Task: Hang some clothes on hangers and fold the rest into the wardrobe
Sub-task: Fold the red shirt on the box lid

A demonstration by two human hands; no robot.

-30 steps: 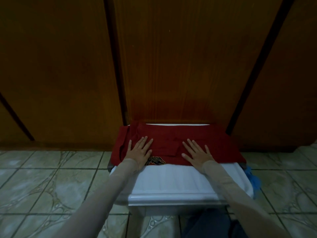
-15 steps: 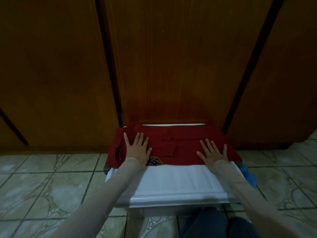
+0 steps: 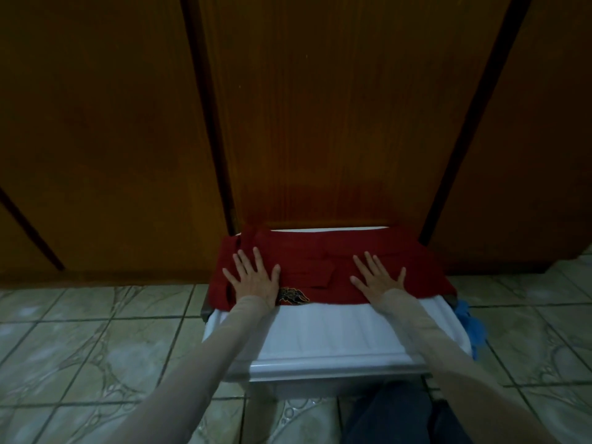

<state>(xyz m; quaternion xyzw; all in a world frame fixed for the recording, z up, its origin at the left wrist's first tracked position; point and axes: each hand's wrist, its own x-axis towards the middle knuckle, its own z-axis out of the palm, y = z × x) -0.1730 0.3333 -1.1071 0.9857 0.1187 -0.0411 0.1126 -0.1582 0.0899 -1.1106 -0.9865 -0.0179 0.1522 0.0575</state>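
Observation:
A dark red garment (image 3: 323,257) lies folded into a wide strip across the far half of a white plastic stool (image 3: 320,334). A small dark patterned patch (image 3: 293,295) shows at its near edge. My left hand (image 3: 253,277) lies flat on the garment's left part, fingers spread and straight. My right hand (image 3: 378,277) lies flat on its right part in the same way. Behind the stool stand the closed brown wardrobe doors (image 3: 320,123).
A blue cloth (image 3: 471,325) pokes out at the stool's right side. Pale patterned floor tiles (image 3: 80,347) surround the stool. My dark trouser legs (image 3: 397,415) show at the bottom, just before the stool.
My right hand slid out to the right over the red garment and has come back a little toward the middle. My left hand shifted slightly left and stays pressed flat.

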